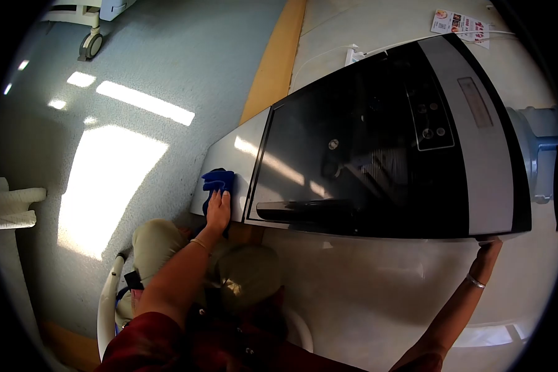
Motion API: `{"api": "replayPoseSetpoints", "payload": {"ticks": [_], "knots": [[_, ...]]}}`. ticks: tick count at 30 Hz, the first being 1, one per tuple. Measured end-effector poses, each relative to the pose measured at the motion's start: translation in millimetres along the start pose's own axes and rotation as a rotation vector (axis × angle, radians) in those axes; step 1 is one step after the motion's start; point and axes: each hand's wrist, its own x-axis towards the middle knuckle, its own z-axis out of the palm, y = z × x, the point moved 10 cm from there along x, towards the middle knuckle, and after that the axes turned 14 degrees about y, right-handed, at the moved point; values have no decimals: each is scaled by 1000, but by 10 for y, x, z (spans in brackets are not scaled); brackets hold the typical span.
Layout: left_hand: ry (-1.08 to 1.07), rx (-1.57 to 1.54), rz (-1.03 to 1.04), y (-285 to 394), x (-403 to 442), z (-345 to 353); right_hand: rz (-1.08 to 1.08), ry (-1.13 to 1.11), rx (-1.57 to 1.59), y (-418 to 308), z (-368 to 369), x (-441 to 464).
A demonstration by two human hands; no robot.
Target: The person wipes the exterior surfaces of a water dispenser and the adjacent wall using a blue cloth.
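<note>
Cloth (219, 180), blue and bunched, lies against the pale lower panel (235, 142) of the dispenser (353, 139), near the edge of its black door. The left hand (218, 211) touches it, fingers stretched over it; whether they also grip it, I cannot tell. The right hand (489, 245) is at the dispenser's side, near its top end, with the fingers mostly hidden, so their state cannot be told. A bluish bottle (533, 149) sits at that end. Bright patches mark the floor (223, 68).
</note>
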Motion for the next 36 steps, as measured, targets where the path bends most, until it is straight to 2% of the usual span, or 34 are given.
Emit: {"api": "replayPoseSetpoints", "payload": {"ticks": [5,7,8,9,11,13,15,18,19,21,23,25,27,28,33,36], "knots": [[-51,-102,17,271,-176,-150,-85,-34,9,-117,31,-110],[-244,-419,-66,346,-304,-129,-121,-54,-28,-210,118,-64],[-243,-388,-51,394,-325,-216,-130,-61,-40,-235,157,-60],[-319,-604,-220,447,-391,-250,-130,-73,-49,-250,209,-53],[-453,-1034,-564,663,-604,-356,-260,-79,287,-484,219,-129],[-462,-1053,-488,979,-771,-655,-282,-64,236,-474,260,-62],[-476,-1065,-414,1233,-923,-897,-351,-54,328,-481,279,-39],[-509,-1068,-227,1625,-1128,-1148,-216,0,444,-476,304,-105],[-509,-1041,-207,1719,-1224,-1198,-194,15,463,-452,298,-103],[-536,-1123,-219,1898,-1396,-1261,-180,-90,426,-411,411,-103],[-574,-1097,-206,2018,-1558,-1292,-248,-76,451,-430,408,-113],[-580,-1104,-146,2225,-1754,-1317,-280,-18,329,-507,374,-135],[-574,-1030,-86,2385,-1943,-1315,-403,239,188,-1031,-91,-642],[-581,-981,-31,2464,-2027,-1311,-261,215,151,-879,1,-469],[-691,-950,84,2680,-2239,-1221,-337,255,18,-804,85,-372],[-662,-901,137,2742,-2304,-1193,-255,288,53,-854,-82,-559]]}}
